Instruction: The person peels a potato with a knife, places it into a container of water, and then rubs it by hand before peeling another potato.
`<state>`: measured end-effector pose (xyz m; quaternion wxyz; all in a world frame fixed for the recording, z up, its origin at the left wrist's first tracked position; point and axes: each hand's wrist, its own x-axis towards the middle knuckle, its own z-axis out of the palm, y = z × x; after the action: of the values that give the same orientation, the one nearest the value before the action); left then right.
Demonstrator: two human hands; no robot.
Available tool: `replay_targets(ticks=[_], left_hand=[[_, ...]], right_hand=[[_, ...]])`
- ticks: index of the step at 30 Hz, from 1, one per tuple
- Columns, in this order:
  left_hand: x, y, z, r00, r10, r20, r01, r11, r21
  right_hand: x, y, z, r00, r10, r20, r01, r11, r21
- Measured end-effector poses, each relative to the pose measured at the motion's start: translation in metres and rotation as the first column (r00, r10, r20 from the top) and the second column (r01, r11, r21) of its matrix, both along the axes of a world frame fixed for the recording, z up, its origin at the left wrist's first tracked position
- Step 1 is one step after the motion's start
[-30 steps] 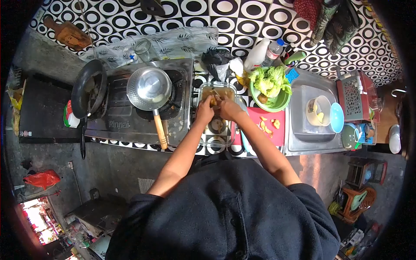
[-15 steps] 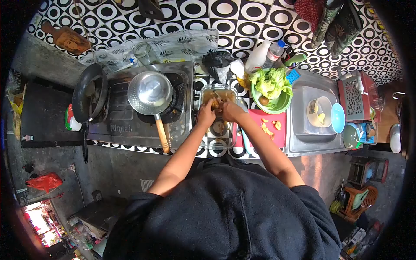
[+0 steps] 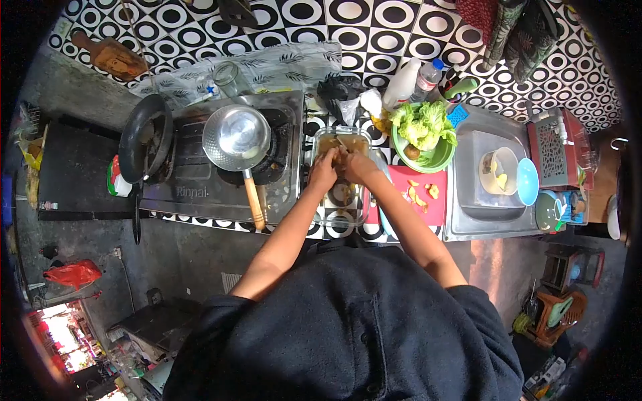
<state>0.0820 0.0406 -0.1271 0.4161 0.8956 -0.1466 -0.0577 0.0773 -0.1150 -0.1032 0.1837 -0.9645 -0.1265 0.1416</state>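
Both of my hands meet over a rectangular clear glass dish (image 3: pixel 367 138) holding brownish liquid. My left hand (image 3: pixel 324 169) is closed, with its fingertips around a small brown lump (image 3: pixel 342 159) that is mostly hidden. Right against it, my right hand (image 3: pixel 360 167) is closed too, its fingers curled down. A thin, pale sliver that could be a blade shows just above the fingertips; which hand holds it I cannot make out. Beside the dish lies a red cutting board (image 3: pixel 436 214) with several yellowish cut pieces (image 3: pixel 417 197) on it.
To the left, a saucepan (image 3: pixel 235 137) sits on the gas stove (image 3: pixel 194 175), its wooden handle pointing toward me. A dark frying pan (image 3: pixel 144 140) stands farther left. A green bowl (image 3: pixel 445 159) of lettuce (image 3: pixel 422 125) is behind the board. The metal sink (image 3: pixel 471 224) holds a round container (image 3: pixel 498 172).
My hands stay together over the dish, turned slightly, and the brown lump shows less than before. The whole view has shifted a little.
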Motion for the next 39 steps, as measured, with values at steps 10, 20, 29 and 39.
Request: replay_targets(ticks=[10, 20, 29, 39], left_hand=[[-0.001, -0.002, 0.000, 1.000, -0.005, 0.024, 0.004, 0.999, 0.047], [-0.013, -0.014, 0.028, 0.992, 0.124, 0.010, -0.123, 0.992, -0.019], [-0.024, -0.021, 0.061, 0.980, 0.124, 0.159, -0.091, 0.976, -0.199], [-0.018, 0.009, 0.096, 0.877, -0.369, -0.307, -0.027, 0.601, -0.799]], right_hand=[[0.008, -0.007, -0.028, 0.994, 0.097, 0.047, -0.101, 0.992, 0.073], [-0.010, -0.026, 0.037, 0.988, -0.073, -0.135, 0.139, 0.793, 0.593], [-0.020, -0.002, 0.033, 0.866, -0.296, -0.403, 0.497, 0.414, 0.763], [-0.045, 0.010, 0.087, 0.829, -0.048, -0.558, 0.545, -0.154, 0.824]])
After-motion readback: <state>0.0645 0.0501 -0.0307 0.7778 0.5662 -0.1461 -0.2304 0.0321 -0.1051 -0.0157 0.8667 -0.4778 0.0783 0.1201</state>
